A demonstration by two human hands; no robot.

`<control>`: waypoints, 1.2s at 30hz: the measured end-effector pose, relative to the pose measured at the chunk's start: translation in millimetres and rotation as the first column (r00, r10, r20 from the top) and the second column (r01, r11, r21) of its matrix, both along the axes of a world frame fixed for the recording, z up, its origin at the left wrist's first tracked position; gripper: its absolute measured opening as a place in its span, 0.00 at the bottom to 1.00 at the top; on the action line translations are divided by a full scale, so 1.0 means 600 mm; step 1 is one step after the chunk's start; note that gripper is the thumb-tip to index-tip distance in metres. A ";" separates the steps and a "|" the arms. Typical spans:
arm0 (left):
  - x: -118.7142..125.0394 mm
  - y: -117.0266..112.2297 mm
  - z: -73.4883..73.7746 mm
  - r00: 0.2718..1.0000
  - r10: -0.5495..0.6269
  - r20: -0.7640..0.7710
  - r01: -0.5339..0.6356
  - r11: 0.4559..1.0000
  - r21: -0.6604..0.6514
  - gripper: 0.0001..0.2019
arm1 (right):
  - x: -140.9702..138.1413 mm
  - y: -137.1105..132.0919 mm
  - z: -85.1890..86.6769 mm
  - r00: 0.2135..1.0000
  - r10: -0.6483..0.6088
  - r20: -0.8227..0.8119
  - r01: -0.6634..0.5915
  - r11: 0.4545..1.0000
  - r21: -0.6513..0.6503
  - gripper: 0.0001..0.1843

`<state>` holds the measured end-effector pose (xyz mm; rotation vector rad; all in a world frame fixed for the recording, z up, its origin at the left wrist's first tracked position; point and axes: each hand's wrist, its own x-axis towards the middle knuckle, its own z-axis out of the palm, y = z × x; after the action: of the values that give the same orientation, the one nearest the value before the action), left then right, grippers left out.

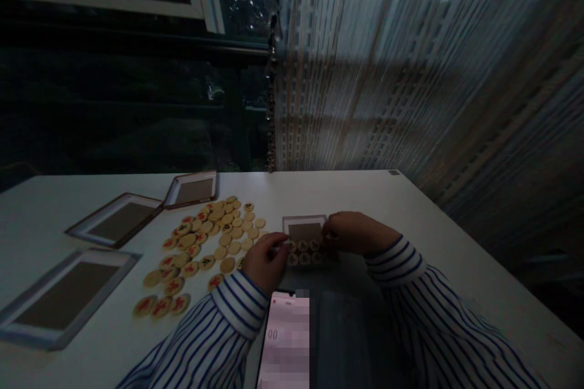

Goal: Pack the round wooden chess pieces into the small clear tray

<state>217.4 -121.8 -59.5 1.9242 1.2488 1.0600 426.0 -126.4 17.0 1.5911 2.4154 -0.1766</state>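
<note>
A small shallow box with a pale rim and brown bottom lies between my hands. Round wooden Chinese chess pieces with black characters fill two rows across its near part. At the box's left side, my left hand has its thumb and fingers drawn together. My right hand is closed with curled fingers at the right rim. Whatever either set of fingertips pinches is hidden. To the left spreads a loose heap of more pieces, some with red or black characters, others blank side up.
Three more shallow frame-like trays lie on the left: a near tray, a middle tray and a far tray. A phone lies in front on the white table. A string curtain hangs behind the table.
</note>
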 end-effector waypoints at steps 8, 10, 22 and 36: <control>0.002 -0.001 0.002 1.000 0.000 0.024 0.001 1.000 -0.028 0.11 | -0.001 0.001 -0.002 1.000 0.017 0.000 -0.017 1.000 -0.008 0.14; 0.002 -0.001 0.001 0.999 0.003 0.032 -0.002 0.999 -0.033 0.11 | -0.001 0.000 -0.001 1.000 0.012 0.002 -0.012 1.000 -0.013 0.14; 0.000 0.000 -0.001 0.998 -0.020 0.066 0.023 0.999 -0.043 0.11 | -0.003 -0.003 0.004 1.000 0.014 0.002 -0.014 1.000 -0.020 0.14; 0.001 -0.002 0.001 0.999 -0.018 0.040 0.019 1.000 -0.024 0.10 | -0.007 -0.005 0.009 1.000 0.028 0.004 -0.028 0.999 -0.031 0.14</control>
<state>217.9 -122.8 -59.0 1.8844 1.2143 1.0638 421.7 -129.6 22.4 1.5426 2.4184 -0.2041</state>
